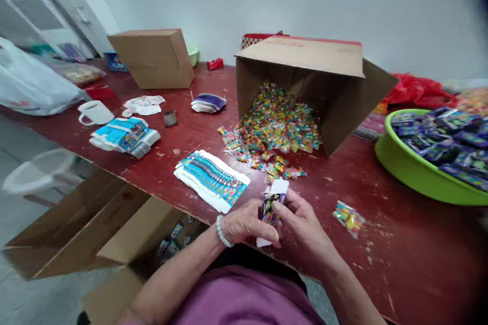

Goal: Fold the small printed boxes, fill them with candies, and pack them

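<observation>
Cardboard box (301, 58) spills wrapped candies (280, 119); right, a green basin (427, 177) holds purple packets (442, 137). Left hand (249, 221) and right hand (301, 216) grip a small carton (271, 205).

Red table (412, 259); cardboard box (345, 63), white mug (95, 112).

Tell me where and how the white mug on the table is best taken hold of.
Best by the handle, coming from the left. The mug looks upright, and its handle juts out to the left, while the stack of blue packaging sits close on its near right side and would likely crowd a grip there.
</observation>
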`<state>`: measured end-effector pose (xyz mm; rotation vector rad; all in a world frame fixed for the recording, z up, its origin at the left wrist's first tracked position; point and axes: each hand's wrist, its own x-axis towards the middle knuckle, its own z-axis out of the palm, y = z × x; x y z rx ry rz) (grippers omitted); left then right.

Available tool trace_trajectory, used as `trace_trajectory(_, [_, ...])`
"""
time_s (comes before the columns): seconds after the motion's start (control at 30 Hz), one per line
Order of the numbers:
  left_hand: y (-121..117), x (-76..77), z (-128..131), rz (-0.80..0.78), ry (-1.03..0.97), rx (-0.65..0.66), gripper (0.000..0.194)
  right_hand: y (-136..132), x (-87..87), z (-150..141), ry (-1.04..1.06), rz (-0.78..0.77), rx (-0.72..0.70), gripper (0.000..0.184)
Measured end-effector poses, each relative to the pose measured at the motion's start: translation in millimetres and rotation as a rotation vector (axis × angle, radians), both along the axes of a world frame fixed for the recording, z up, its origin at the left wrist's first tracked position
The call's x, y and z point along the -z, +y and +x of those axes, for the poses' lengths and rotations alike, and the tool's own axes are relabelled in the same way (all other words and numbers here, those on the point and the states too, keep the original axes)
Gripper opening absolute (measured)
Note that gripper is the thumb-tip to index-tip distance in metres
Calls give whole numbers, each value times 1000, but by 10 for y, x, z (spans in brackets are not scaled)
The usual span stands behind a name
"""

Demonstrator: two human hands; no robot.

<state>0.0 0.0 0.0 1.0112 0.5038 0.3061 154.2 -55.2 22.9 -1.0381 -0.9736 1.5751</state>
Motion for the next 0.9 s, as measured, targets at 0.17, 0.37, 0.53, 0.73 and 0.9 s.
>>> trace_trajectory(0.17, [-12, -66, -7, 2, 4, -19, 48, 5, 46, -12, -177, 127, 206, 42])
trace_trajectory(0.37, [-41, -153, -44, -17, -21, -40, 62, -10, 19, 122, -876, 646, 450, 27])
trace_trajectory(0.53, [-7, -266, -65, 91, 92, 5, 55, -19, -137, 186, -944, 684, 217, 20])
trace_trajectory(0.73, [30, -263, -82, 165, 154, 69, 52, -56, -244, 250, -927, 596, 128, 11])
trace_trajectory(0.9, [34, -238, -89, 170, 147, 101, 54, -49, -263, 333, -890, 553, 60, 14])
